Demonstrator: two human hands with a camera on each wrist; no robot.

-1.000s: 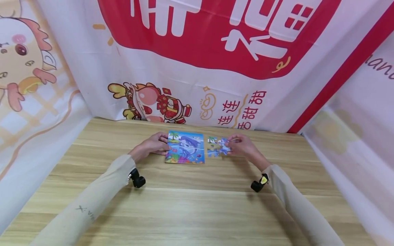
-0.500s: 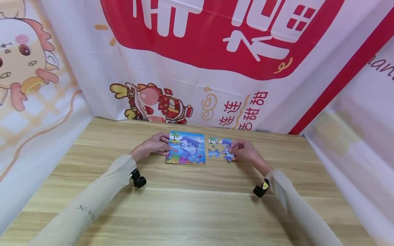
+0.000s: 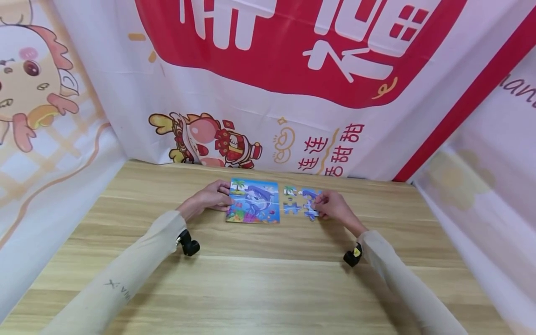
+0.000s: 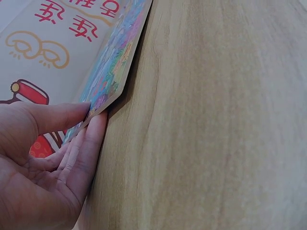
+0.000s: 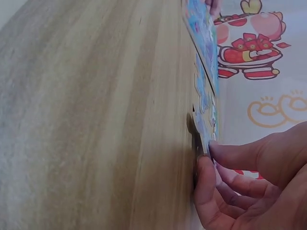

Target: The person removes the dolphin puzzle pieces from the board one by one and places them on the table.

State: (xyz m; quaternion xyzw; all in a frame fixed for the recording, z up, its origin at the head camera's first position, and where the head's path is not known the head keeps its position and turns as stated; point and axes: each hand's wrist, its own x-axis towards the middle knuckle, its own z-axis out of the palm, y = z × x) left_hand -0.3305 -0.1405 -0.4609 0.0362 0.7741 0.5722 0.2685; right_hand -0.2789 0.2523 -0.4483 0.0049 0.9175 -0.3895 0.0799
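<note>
In the head view my left hand (image 3: 211, 195) holds the left edge of a flat, square dolphin picture board (image 3: 253, 200). The left wrist view shows its thumb on the printed face and fingers under the edge, the board's near corner tilted slightly up off the table. To the right of the board, my right hand (image 3: 337, 207) pinches a blue-and-purple jigsaw piece (image 5: 200, 125) between thumb and index finger, its edge raised off the table. Around it lie a palm-tree piece (image 3: 289, 191), a blue piece (image 3: 291, 209) and a purple dolphin piece (image 3: 309, 192), the last partly covered by my fingers.
The wooden table (image 3: 259, 288) runs back to a printed cloth wall (image 3: 268, 111) close behind the board and pieces. Cloth also hangs at the left and right sides. Each wrist wears a small black camera (image 3: 190, 244).
My right hand has shifted slightly right and nearer with its jigsaw piece, widening the gaps to the palm-tree and blue pieces. My left hand and the picture board stay in place.
</note>
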